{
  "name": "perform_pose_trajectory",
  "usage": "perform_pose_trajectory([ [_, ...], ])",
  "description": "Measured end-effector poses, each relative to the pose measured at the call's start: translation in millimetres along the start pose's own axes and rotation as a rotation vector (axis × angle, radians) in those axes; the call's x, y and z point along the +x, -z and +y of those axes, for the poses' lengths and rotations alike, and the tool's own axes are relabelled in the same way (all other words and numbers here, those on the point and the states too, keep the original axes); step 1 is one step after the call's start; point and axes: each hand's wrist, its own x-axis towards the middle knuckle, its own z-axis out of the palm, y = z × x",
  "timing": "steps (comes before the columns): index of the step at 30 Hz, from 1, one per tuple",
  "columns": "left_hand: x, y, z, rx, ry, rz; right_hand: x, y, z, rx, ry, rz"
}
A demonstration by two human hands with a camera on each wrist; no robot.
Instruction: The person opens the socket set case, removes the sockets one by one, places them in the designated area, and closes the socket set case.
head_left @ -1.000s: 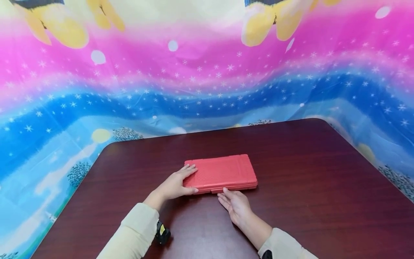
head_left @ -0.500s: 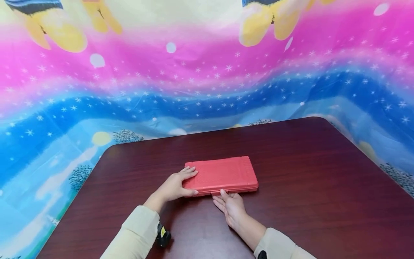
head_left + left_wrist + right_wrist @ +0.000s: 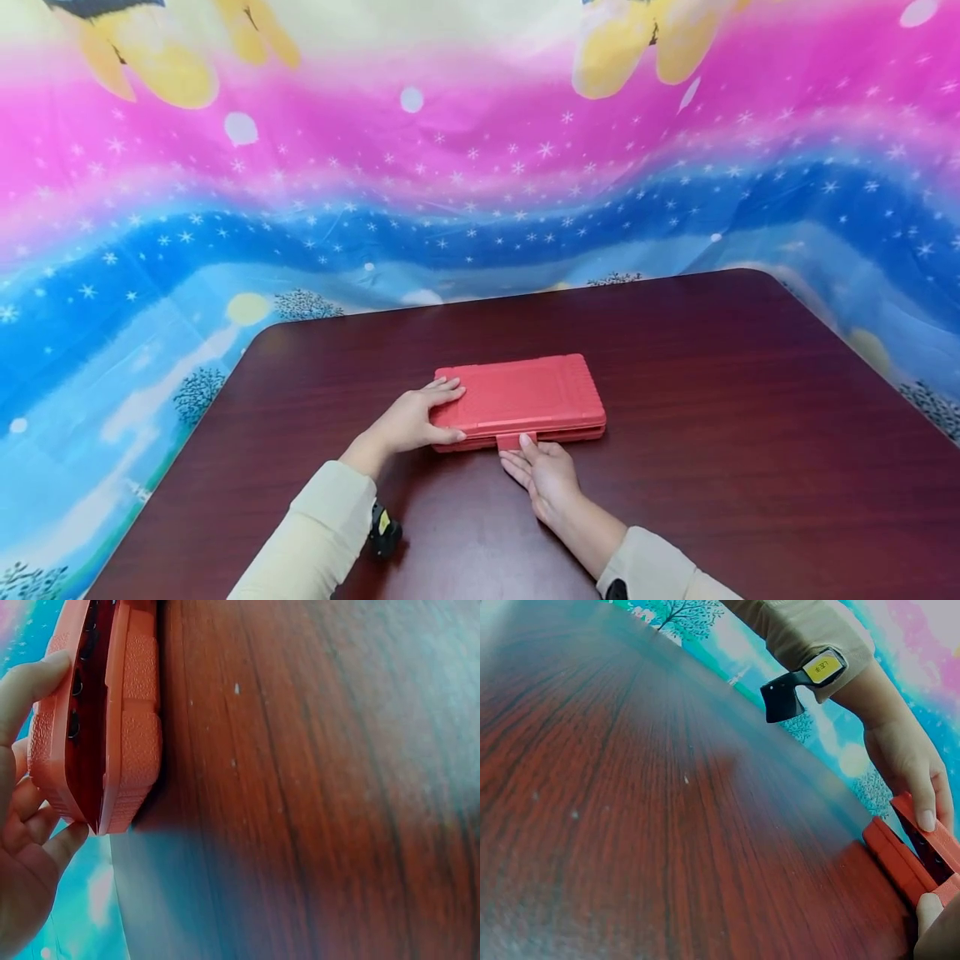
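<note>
A flat red plastic case (image 3: 517,396) lies on the table, its lid raised a little along the front. My left hand (image 3: 408,421) grips the lid at the left end, thumb on the front edge and fingers spread over the top. At the middle of the front, my right hand (image 3: 551,479) pinches the latch tab (image 3: 508,442), palm turned up. The left wrist view shows a narrow gap between lid (image 3: 51,750) and base (image 3: 139,742), with several dark round parts inside. In the right wrist view, my right thumb (image 3: 928,909) sits at the case's edge.
The dark red-brown wooden table (image 3: 712,400) stretches round the case on all sides. A patterned pink and blue cloth (image 3: 480,167) hangs behind it and along both sides. A black wrist camera (image 3: 385,531) hangs under my left sleeve.
The case was closed in both earlier frames; now the lid has lifted slightly at the front and the latch tab stands out. Both hands have stayed near the same places on it.
</note>
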Motion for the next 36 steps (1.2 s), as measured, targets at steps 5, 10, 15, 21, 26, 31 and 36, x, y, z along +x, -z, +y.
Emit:
perform_pose_trajectory([
  [5,0.7,-0.2,-2.3,0.020,-0.038,-0.016,0,1.0,-1,-0.012,-0.016,-0.006],
  [10,-0.3,-1.2,-0.9,0.092,-0.056,-0.021,-3,2.7,-2,-0.062,-0.044,-0.055],
  [15,-0.9,-0.6,2.8,0.144,-0.064,-0.010,-6,9.9,-10,-0.190,-0.068,-0.132],
  [21,-2.0,1.5,3.5,0.128,-0.098,0.010,-10,25.8,-26,-0.359,-0.050,-0.169],
  [26,-1.8,3.3,1.9,0.115,-0.112,0.025,-12,32.6,-44,-0.606,0.056,-0.121],
  [31,-1.1,4.9,2.4,0.094,-0.113,0.039,-12,38.1,-66,-0.893,0.208,-0.148],
  [36,-1.9,5.9,4.4,0.073,-0.099,0.040,-10,47.3,-86,-1.120,0.398,-0.227],
])
